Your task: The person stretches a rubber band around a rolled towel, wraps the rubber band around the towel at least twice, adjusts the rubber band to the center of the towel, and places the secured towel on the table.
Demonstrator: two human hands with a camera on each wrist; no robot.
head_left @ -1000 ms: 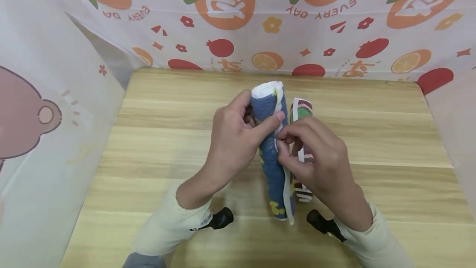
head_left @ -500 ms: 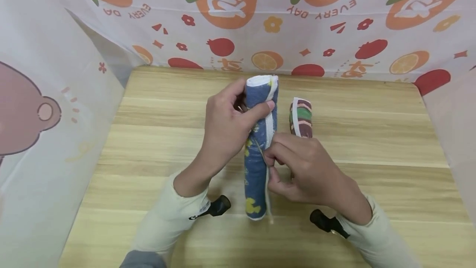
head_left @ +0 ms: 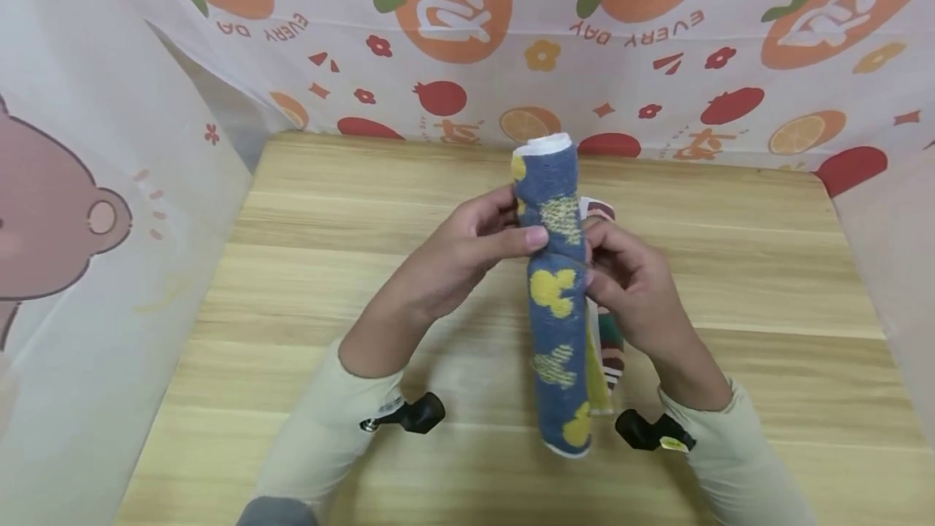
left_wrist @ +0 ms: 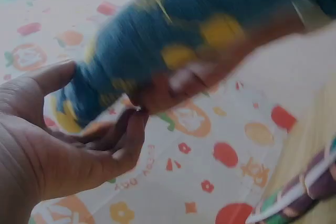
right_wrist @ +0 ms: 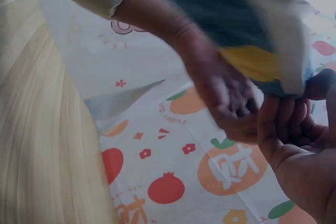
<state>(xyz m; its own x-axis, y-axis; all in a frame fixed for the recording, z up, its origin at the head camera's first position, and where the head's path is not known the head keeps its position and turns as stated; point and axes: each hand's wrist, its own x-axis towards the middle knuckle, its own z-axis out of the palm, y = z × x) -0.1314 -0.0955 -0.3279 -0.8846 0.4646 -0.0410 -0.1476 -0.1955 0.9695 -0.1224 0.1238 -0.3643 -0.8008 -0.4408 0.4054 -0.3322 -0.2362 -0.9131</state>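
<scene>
A rolled blue towel [head_left: 558, 331] with yellow patches and white ends stands lengthwise above the table in the head view. Near its upper middle the roll is drawn in, and a thin band or cord seems to cross it there. My left hand [head_left: 467, 254] grips the roll from the left, thumb across the front and fingers behind. At the right edge, level with the narrowing, my right hand [head_left: 635, 282] pinches the towel or the band; which one is hidden. A loose yellowish flap hangs at the lower right. Both wrist views show the towel [left_wrist: 173, 30] blurred.
Behind my right hand, a striped brown and green roll [head_left: 612, 339] lies on the wooden table [head_left: 329, 266], partly covered. A fruit-printed cloth [head_left: 628, 39] rises behind the table's far edge. Another pale cloth [head_left: 66, 380] hangs at the left.
The blue roll has turned about its length, so the white-edged seam has left the front and yellow patches face up. Roll and left hand have shifted right; my right hand has moved up along it.
</scene>
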